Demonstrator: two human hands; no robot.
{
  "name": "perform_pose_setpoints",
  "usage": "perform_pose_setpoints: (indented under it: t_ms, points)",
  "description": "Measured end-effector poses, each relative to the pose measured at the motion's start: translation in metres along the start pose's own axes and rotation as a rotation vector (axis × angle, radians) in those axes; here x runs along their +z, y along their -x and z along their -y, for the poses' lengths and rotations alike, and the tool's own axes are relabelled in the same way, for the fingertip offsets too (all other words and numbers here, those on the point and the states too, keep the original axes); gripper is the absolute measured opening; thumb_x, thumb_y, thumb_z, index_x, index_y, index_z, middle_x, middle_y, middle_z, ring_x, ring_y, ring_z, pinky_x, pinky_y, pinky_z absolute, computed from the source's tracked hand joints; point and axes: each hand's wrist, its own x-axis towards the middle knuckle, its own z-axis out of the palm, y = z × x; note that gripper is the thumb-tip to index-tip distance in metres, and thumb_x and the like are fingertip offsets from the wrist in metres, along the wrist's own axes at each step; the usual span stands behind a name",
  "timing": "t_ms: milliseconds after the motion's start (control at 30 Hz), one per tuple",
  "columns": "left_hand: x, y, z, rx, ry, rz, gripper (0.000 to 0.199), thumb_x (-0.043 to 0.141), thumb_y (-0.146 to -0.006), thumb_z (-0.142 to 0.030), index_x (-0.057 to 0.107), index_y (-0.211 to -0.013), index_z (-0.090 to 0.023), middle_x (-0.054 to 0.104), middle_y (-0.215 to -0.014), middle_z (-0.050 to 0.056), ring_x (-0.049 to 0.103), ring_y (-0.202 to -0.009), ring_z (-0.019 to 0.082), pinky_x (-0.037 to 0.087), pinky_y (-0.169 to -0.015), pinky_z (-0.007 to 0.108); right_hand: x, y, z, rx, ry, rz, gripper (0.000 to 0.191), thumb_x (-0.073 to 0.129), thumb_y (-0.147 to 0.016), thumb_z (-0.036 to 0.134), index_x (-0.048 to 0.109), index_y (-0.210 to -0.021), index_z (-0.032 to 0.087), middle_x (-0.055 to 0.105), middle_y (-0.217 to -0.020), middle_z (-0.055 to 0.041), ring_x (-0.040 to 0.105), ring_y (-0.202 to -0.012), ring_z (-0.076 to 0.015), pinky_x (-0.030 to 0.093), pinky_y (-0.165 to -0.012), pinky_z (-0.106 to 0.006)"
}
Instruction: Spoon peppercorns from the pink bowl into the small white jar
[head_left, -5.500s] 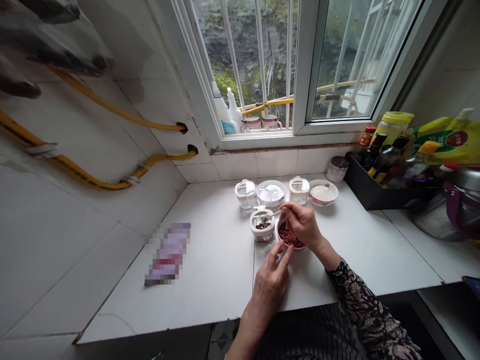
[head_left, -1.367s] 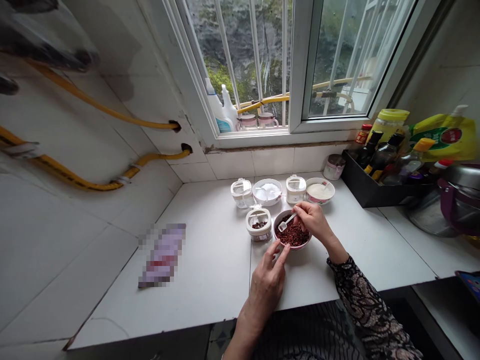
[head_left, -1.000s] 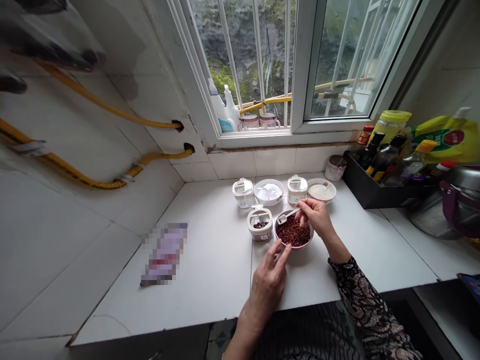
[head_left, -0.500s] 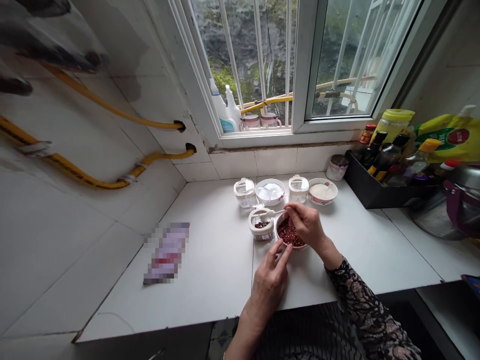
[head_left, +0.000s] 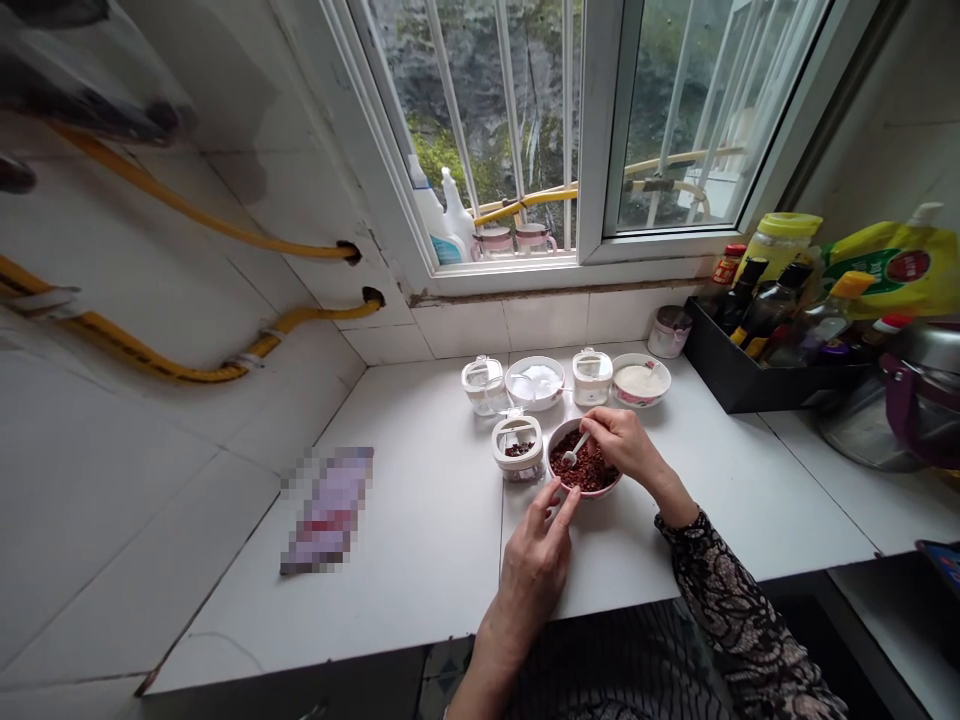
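My right hand pinches the handle of a small white spoon. The spoon's bowl dips into reddish-brown bits that look like Sichuan peppercorns, heaped in a round bowl. On the near left rim of that bowl rest the outstretched fingertips of my left hand. Close beside it, on the left, stands a clear seasoning jar with a cream rim and some of the same bits inside; a clear lid piece seems raised behind it.
Behind are another seasoning jar, a bowl of white powder, a third jar and a bowl of off-white grains. A black bin of bottles and a metal pot stand right. A purple packet lies left.
My right hand has brought the spoon from above the seasoning jar back to the right and down into the peppercorns. My left hand stays at the bowl's rim. The view has shifted slightly.
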Motion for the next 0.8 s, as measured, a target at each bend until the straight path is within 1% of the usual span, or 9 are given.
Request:
perform_pose_setpoints:
  t_ms: [67,133,333,700,800]
  points:
    - [-0.0006,-0.0007,-0.0002,0.004,-0.001,-0.003,0.068,0.04,-0.094,0.001,0.037,-0.156,-0.027,0.055,-0.141,0.015,0.069,-0.108,0.02,0.064,-0.089,0.032,-0.0026,-0.0007,-0.0011,0.042,-0.046,-0.02,0.027,0.05,-0.091,0.021,0.061,-0.066,0.021,0.062,-0.051,0.0018,0.057,-0.052,-0.015,0.043,-0.056,-0.026]
    - [-0.0011,-0.0013,-0.0002,0.008,-0.003,-0.004,0.068,0.04,-0.094,0.002,0.038,-0.156,-0.026,0.054,-0.141,0.015,0.069,-0.108,0.019,0.063,-0.089,0.031,-0.005,-0.0013,-0.0021,0.052,-0.066,-0.031,0.028,0.05,-0.091,0.022,0.06,-0.065,0.021,0.062,-0.05,0.0019,0.056,-0.05,-0.0148,0.043,-0.056,-0.026]
    - [-0.0025,-0.0017,0.0003,0.016,0.003,0.006,0.069,0.042,-0.094,0.001,0.036,-0.157,-0.027,0.054,-0.142,0.015,0.069,-0.109,0.02,0.063,-0.089,0.032,-0.0049,-0.0013,-0.0033,0.012,0.022,-0.069,0.027,0.053,-0.09,0.02,0.061,-0.064,0.021,0.064,-0.054,0.001,0.058,-0.053,-0.0149,0.044,-0.059,-0.026]
    - [-0.0042,-0.0042,-0.0024,0.026,-0.015,-0.003,0.068,0.041,-0.094,0.003,0.038,-0.155,-0.025,0.054,-0.14,0.016,0.068,-0.11,0.02,0.064,-0.088,0.031,0.0024,0.0,-0.0039,0.042,-0.052,-0.013,0.026,0.051,-0.09,0.019,0.062,-0.067,0.021,0.063,-0.05,0.0023,0.056,-0.05,-0.0142,0.044,-0.055,-0.025]
    - [-0.0035,-0.004,-0.0021,0.028,-0.015,-0.003,0.068,0.041,-0.093,0.004,0.04,-0.154,-0.024,0.053,-0.14,0.016,0.068,-0.111,0.02,0.064,-0.088,0.03,0.0027,-0.0003,-0.0037,0.061,-0.072,-0.018,0.025,0.052,-0.09,0.021,0.061,-0.067,0.021,0.063,-0.05,0.0025,0.056,-0.049,-0.0139,0.043,-0.055,-0.025]
